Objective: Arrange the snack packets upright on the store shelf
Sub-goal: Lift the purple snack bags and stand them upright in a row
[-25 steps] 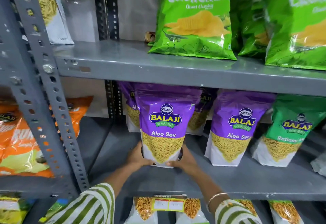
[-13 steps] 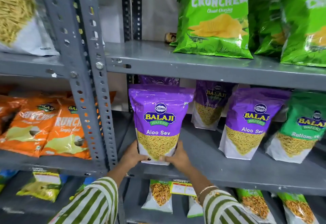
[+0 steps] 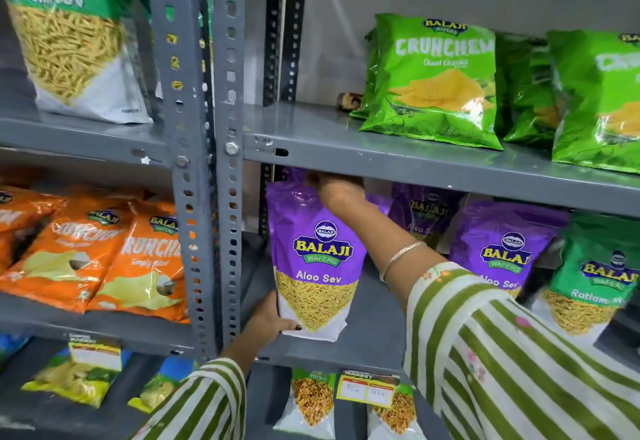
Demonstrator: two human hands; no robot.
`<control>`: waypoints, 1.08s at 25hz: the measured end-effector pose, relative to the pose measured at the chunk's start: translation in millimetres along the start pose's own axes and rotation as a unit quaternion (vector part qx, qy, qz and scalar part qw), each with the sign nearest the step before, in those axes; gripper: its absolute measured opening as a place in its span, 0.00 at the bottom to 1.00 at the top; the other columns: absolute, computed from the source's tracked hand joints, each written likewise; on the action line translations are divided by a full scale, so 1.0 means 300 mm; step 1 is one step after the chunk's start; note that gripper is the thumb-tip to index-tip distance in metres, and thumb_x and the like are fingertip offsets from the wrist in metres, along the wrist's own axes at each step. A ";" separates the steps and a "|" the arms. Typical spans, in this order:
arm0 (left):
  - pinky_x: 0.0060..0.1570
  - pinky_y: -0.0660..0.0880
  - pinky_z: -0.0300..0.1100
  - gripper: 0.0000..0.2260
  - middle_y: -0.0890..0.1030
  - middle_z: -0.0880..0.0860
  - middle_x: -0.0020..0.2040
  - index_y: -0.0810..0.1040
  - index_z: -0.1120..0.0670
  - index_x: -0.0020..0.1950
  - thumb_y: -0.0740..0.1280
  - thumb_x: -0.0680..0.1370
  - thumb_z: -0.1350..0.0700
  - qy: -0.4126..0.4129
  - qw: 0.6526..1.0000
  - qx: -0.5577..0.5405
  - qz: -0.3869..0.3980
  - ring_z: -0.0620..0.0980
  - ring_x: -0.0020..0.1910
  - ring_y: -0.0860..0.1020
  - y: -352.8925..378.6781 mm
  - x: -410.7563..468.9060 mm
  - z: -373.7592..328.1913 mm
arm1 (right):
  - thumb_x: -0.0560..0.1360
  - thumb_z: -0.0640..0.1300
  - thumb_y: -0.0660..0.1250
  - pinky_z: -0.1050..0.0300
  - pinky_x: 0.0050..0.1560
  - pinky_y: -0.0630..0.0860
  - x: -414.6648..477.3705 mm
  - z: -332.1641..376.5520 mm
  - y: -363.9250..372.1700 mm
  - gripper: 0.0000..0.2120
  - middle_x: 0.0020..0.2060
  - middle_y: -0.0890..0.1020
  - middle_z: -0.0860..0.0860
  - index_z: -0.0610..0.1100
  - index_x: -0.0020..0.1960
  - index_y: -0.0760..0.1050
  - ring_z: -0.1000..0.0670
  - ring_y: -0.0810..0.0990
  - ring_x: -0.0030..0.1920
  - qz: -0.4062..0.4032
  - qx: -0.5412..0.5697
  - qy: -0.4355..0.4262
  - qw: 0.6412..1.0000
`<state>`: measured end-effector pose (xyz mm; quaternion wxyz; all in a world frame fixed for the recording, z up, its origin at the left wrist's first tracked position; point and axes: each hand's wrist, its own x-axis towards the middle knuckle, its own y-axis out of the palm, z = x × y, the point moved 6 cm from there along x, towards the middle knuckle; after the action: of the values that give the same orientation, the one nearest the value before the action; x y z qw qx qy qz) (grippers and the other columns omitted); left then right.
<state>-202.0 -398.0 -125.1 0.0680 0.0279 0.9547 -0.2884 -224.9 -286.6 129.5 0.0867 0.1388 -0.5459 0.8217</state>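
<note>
**Both hands steady an Aloo Sev packet on the grey shelf**

A purple Aloo Sev packet stands upright at the left end of the middle shelf, gripped at two points. The left hand closes around its lower left corner, thumb across the front. The right hand pinches its top edge just under the shelf above. To the right of that grip stand another purple packet and a green Ratlami packet; left of it rises the perforated upright.
</note>
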 end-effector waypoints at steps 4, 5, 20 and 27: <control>0.58 0.72 0.43 0.33 0.78 0.58 0.62 0.70 0.59 0.62 0.78 0.61 0.57 0.004 1.000 0.022 -0.003 0.54 0.58 0.76 -0.013 0.000 0.007 | 0.76 0.54 0.59 0.46 0.65 0.66 -0.090 -0.070 -0.017 0.22 0.61 0.76 0.36 0.39 0.61 0.72 0.36 0.73 0.62 -0.118 -0.069 -0.002 0.991; 0.56 0.72 0.42 0.32 0.78 0.58 0.62 0.70 0.59 0.62 0.78 0.61 0.57 0.006 1.000 0.020 -0.004 0.54 0.58 0.76 -0.012 0.000 0.008 | 0.73 0.58 0.61 0.42 0.67 0.64 -0.130 -0.117 -0.020 0.27 0.59 0.77 0.34 0.36 0.59 0.73 0.35 0.73 0.62 -0.167 -0.068 0.016 0.984; 0.56 0.71 0.44 0.30 0.76 0.60 0.63 0.69 0.60 0.63 0.76 0.64 0.62 0.030 0.999 0.012 -0.010 0.56 0.60 0.74 -0.014 -0.009 0.016 | 0.62 0.40 0.78 0.47 0.67 0.69 -0.406 -0.505 0.635 0.39 0.65 0.73 0.44 0.40 0.67 0.62 0.44 0.70 0.66 0.113 0.396 0.232 0.881; 0.66 0.65 0.48 0.39 0.69 0.57 0.68 0.58 0.58 0.71 0.73 0.65 0.56 0.151 0.973 -0.061 -0.163 0.57 0.68 0.67 0.015 -0.154 -0.017 | 0.65 0.41 0.76 0.54 0.56 0.69 -0.463 -0.743 0.473 0.25 0.47 0.72 0.53 0.43 0.55 0.65 0.50 0.71 0.55 0.062 0.307 0.256 0.915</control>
<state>-156.4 -391.9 -116.5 -0.1228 -0.0888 0.9615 -0.2294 -164.9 -135.3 -120.8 0.1250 -0.0905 -0.2337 0.9600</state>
